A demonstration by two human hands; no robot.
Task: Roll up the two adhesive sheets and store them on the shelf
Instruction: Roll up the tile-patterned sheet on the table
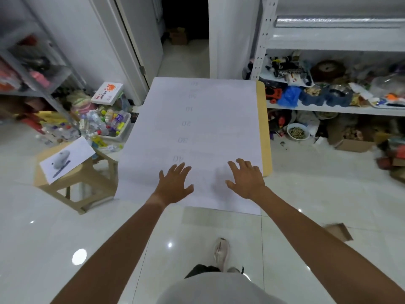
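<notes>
White adhesive sheet [197, 132] lies unrolled across a wooden surface [264, 132] at frame centre, its near end hanging over the edge.
Left hand [175, 185] and right hand [246, 179] spread flat on it, gripping nothing; metal shelf [333, 109] stands at right.

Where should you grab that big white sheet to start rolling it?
Probably the near edge of the white sheet, which hangs off the table unsupported. Pinch it from below with the left hand and right hand, then roll away.
</notes>
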